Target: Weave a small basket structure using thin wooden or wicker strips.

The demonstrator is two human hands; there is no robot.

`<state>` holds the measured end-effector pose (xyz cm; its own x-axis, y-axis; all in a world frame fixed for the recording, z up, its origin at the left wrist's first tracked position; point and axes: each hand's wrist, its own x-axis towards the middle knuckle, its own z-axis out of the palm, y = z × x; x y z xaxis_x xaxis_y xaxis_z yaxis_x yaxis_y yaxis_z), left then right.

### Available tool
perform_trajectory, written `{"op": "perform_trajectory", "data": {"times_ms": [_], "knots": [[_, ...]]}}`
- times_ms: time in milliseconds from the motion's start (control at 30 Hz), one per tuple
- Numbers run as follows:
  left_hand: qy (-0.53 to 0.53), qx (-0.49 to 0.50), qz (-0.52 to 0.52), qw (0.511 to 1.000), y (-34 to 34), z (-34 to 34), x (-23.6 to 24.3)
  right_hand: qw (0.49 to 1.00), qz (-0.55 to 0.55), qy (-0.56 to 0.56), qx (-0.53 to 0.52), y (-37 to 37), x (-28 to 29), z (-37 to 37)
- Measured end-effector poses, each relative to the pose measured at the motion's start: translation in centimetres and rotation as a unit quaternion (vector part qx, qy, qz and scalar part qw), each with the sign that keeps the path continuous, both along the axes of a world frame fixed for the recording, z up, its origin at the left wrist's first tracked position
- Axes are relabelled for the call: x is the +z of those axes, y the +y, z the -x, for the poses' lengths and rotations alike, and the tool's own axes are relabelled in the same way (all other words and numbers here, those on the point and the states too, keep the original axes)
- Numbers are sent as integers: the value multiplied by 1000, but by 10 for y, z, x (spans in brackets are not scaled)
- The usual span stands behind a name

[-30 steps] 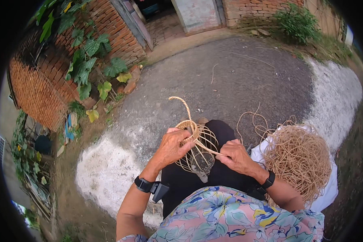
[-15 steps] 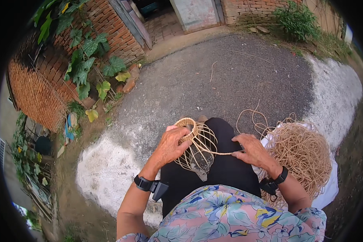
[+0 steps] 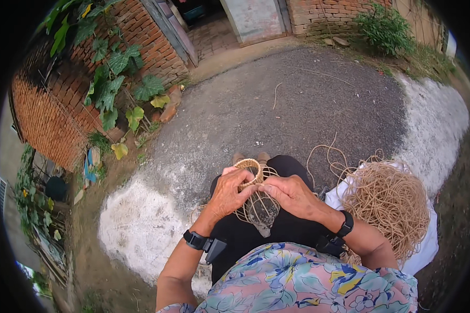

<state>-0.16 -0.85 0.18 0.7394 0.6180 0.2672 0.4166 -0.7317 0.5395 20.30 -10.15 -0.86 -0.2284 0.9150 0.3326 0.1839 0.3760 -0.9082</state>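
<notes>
A small open basket frame, with a tightly wrapped round rim (image 3: 259,169) and thin bent ribs, rests over my lap. My left hand (image 3: 227,194) grips the rim from the left side, fingers curled over its edge. Thumb and fingers of my right hand (image 3: 293,196) are pinched together against the rim's right side, touching the left fingertips. The pale twisted cord they work with is mostly hidden between the fingers. Several ribs show below the two hands, above a grey stone-like patch (image 3: 263,214) between my thighs.
A big tangled heap of tan cord (image 3: 389,206) lies on a white sack (image 3: 425,242) at my right, loose loops trailing forward. Ahead is dark paving (image 3: 277,104) with stray strands. Brick walls, a doorway (image 3: 211,31) and a leafy vine (image 3: 109,91) stand beyond.
My right hand has come left from beside my right thigh, where it held the cord stretched, to the basket rim. The rim has dropped slightly toward me, still in my left hand.
</notes>
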Motion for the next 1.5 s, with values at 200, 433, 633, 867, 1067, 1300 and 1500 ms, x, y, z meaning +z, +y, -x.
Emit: {"op": "perform_trajectory", "data": {"times_ms": [200, 433, 633, 867, 1067, 1300, 1500], "knots": [[-77, 74, -141, 984, -13, -10, -13, 985, -13, -92, -143, -10, -14, 10], [-47, 108, -156, 981, -22, -26, 0, 969, -109, -74, -208, 4, -29, 27], [-1, 4, 188, 982, 13, 3, 43, 977, -58, -58, -194, 18, -29, 30], [64, -89, 323, 940, 44, 4, 34, 980, -39, -69, -181, 19, -26, 32], [53, -115, 346, 930, 50, 5, 31, 981, -42, -98, -162, 18, -24, 31], [89, -87, 318, 940, 48, -1, 35, 980, 32, -61, -186, 28, -23, 43], [77, -41, 328, 941, 43, -5, 33, 982, 73, 3, -173, 21, -21, 35]]}}
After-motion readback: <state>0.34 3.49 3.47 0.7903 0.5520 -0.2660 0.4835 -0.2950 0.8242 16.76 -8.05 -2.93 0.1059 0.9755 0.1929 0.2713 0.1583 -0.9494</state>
